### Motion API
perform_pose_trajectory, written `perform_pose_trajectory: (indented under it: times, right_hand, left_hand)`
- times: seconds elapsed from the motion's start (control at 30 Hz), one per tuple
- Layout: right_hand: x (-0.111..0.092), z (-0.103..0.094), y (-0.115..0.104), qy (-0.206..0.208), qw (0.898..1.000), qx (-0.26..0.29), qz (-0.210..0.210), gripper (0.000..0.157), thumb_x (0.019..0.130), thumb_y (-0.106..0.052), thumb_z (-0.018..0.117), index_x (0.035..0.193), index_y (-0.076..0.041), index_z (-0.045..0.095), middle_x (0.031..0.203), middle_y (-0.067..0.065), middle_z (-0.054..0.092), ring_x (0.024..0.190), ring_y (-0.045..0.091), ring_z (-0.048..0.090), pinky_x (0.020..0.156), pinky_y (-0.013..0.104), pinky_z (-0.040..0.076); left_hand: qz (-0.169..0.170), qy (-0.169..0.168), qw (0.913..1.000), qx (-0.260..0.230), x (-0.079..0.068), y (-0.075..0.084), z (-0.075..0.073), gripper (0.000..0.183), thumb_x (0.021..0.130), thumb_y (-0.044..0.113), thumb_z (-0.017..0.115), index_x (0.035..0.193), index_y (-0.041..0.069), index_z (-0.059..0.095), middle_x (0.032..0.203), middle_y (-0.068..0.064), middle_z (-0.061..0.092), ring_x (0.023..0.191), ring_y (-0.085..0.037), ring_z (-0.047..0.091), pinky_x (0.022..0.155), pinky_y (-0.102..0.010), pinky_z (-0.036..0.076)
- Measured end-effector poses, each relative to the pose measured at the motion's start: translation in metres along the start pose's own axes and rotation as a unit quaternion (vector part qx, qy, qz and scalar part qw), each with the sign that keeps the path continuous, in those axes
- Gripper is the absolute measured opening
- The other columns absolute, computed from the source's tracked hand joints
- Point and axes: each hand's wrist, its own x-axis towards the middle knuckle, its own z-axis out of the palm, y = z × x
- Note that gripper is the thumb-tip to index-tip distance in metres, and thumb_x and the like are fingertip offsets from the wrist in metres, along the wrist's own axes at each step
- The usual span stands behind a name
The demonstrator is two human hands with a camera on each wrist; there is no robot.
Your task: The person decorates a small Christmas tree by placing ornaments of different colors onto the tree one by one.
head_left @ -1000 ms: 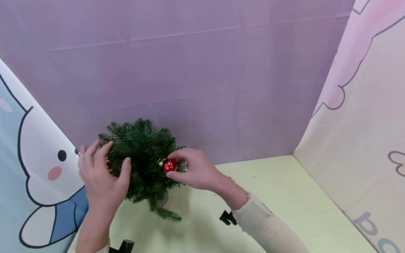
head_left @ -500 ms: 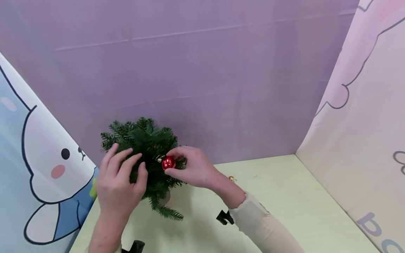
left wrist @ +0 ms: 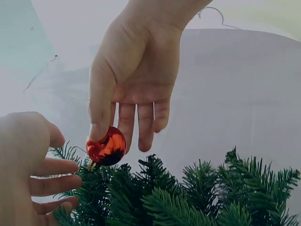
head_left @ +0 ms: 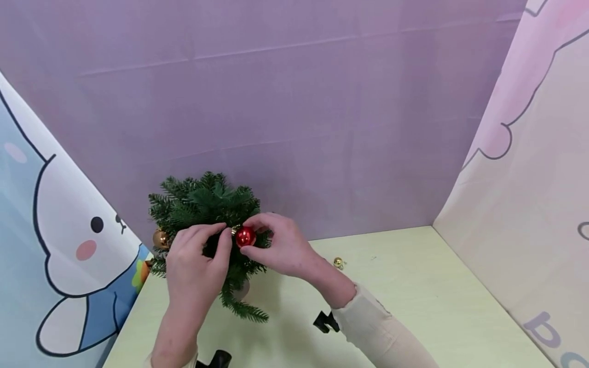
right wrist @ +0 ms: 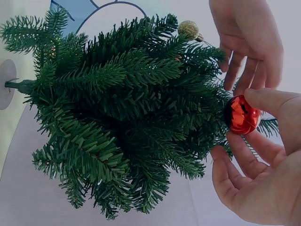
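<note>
A shiny red bauble (head_left: 245, 236) with a gold cap is pinched between the thumb and fingers of my right hand (head_left: 287, 245), at the right side of a small artificial Christmas tree (head_left: 207, 197). My left hand (head_left: 195, 260) is in front of the tree, its thumb and forefinger close to the bauble's cap. In the left wrist view a gap shows between the left thumb and fingers (left wrist: 56, 183), apart from the red bauble (left wrist: 107, 147). The right wrist view shows the right thumb on top of the bauble (right wrist: 242, 114) and fingers beneath. Needles hide part of the cap.
A gold bauble (head_left: 161, 238) hangs on the tree's left side; a glittery gold one (right wrist: 189, 29) shows in the right wrist view. Another small gold bauble (head_left: 338, 263) lies on the pale table (head_left: 395, 306). Printed panels and a purple backdrop (head_left: 294, 117) enclose the table.
My left hand has moved right across the front of the tree towards the red bauble, its thumb and forefinger drawing closer together. My right hand keeps its pinch, nearly still.
</note>
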Motion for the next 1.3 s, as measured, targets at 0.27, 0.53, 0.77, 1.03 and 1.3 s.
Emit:
perform_pose_trajectory:
  times: [0.27, 0.53, 0.77, 1.03, 1.3]
  right_hand:
    - [0.002, 0.001, -0.001, -0.011, 1.0, 0.003, 0.005, 0.031, 0.085, -0.023, 0.077, 0.114, -0.019, 0.066, 0.105, -0.015, 0.063, 0.099, 0.002, 0.056, 0.08, 0.027, 0.05]
    - [-0.001, 0.006, 0.001, -0.021, 1.0, 0.004, 0.007, 0.033, 0.085, -0.025, 0.077, 0.116, -0.02, 0.066, 0.106, -0.015, 0.063, 0.1, 0.001, 0.056, 0.083, 0.029, 0.05]
    - [-0.002, 0.006, 0.0, -0.039, 0.999, -0.03, 0.005, 0.039, 0.088, -0.033, 0.073, 0.124, -0.019, 0.064, 0.117, -0.012, 0.06, 0.113, 0.011, 0.054, 0.094, 0.033, 0.046]
    - [0.008, 0.012, -0.009, -0.013, 0.998, -0.061, -0.012, 0.022, 0.093, -0.03, 0.066, 0.113, -0.021, 0.072, 0.11, -0.014, 0.062, 0.108, 0.01, 0.053, 0.09, 0.03, 0.045]
    - [0.017, 0.016, -0.012, 0.034, 0.996, -0.043, -0.065, 0.011, 0.091, -0.016, 0.067, 0.096, -0.015, 0.078, 0.098, -0.009, 0.066, 0.096, 0.009, 0.054, 0.086, 0.024, 0.045]
  left_hand:
    - [-0.016, -0.024, 0.9994, -0.019, 0.001, -0.001, 0.002, 0.019, 0.086, 0.022, 0.076, 0.095, 0.006, 0.077, 0.095, -0.004, 0.07, 0.095, -0.024, 0.059, 0.075, -0.041, 0.046]
    - [-0.002, 0.006, 0.9997, -0.022, -0.001, -0.006, 0.004, 0.009, 0.085, 0.012, 0.076, 0.087, 0.003, 0.077, 0.089, -0.008, 0.07, 0.09, -0.027, 0.059, 0.078, -0.04, 0.044]
    - [-0.011, 0.006, 0.9995, -0.03, 0.002, -0.009, 0.002, 0.007, 0.085, 0.011, 0.076, 0.087, 0.005, 0.077, 0.084, -0.006, 0.07, 0.086, -0.024, 0.058, 0.074, -0.04, 0.042]
    - [-0.034, -0.016, 0.9984, -0.043, 0.003, -0.008, -0.001, 0.008, 0.086, 0.015, 0.076, 0.086, 0.007, 0.077, 0.085, -0.001, 0.069, 0.087, -0.02, 0.057, 0.073, -0.033, 0.041]
    - [-0.012, -0.004, 0.9974, -0.071, 0.003, -0.008, 0.001, 0.007, 0.087, 0.013, 0.075, 0.086, 0.006, 0.077, 0.086, 0.001, 0.069, 0.087, -0.017, 0.058, 0.072, -0.023, 0.041]
